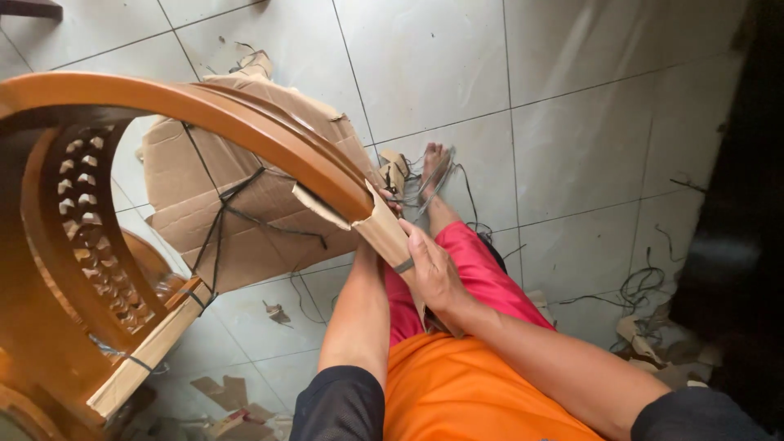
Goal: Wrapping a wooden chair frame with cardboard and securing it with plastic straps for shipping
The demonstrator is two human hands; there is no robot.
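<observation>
Stiff brown cardboard strip (390, 237), wrapped at the end of the curved glossy orange-brown wooden chair arm (245, 122): right hand (437, 273) grip grasping it; left hand (390, 200) grip hidden behind it, cannot tell. Flattened corrugated cardboard sheet (245, 188), black-strung, beneath the arm.

Under my right hand (437, 273) the strip of brown cardboard wrapping (392, 237) is matt and papery, rough where its edges are torn. It covers the curved orange-brown wooden chair frame (245, 122), which is smooth and glossy with varnish. The flattened brown cardboard sheet (204, 196) is dull and creased, crossed by thin dark cord, probably plastic. The pale floor tiles (588, 139) have a faint sheen. My orange cloth shirt (457, 392) looks soft and matt.
</observation>
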